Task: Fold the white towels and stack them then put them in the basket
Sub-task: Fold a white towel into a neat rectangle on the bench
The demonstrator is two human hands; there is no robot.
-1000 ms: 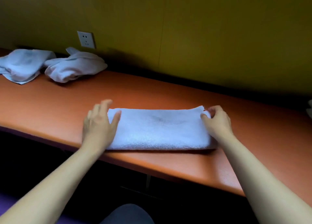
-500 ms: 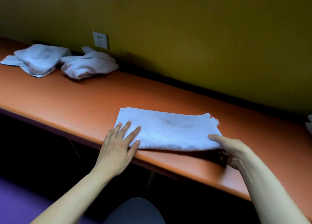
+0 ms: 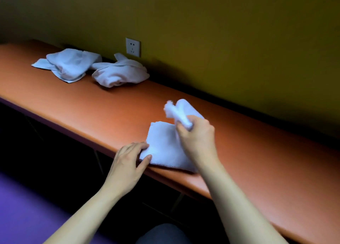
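On the orange worktop (image 3: 257,151), close to its near edge, lies the white towel (image 3: 163,148) that the person is folding. The right hand (image 3: 197,135) holds one end of this towel: its fingers (image 3: 184,131) are curled around a bunched part of the cloth, and this end is raised above the worktop and brought over the lower part, which lies flat. The raised end looks a little blurred. The left hand (image 3: 128,161) rests at the left near corner of the towel; its fingers (image 3: 137,147) are almost straight and close together on the cloth edge, and the thumb (image 3: 145,161) touches the towel from the near side, at the border of the worktop. Far to the left, near the wall, two other white towels lie unfolded: a crumpled towel (image 3: 69,64) on the left and a second crumpled towel (image 3: 120,72) just beside it, their edges touching or almost touching. A white wall socket (image 3: 132,47) is on the yellow-green wall (image 3: 220,32) above the second one.
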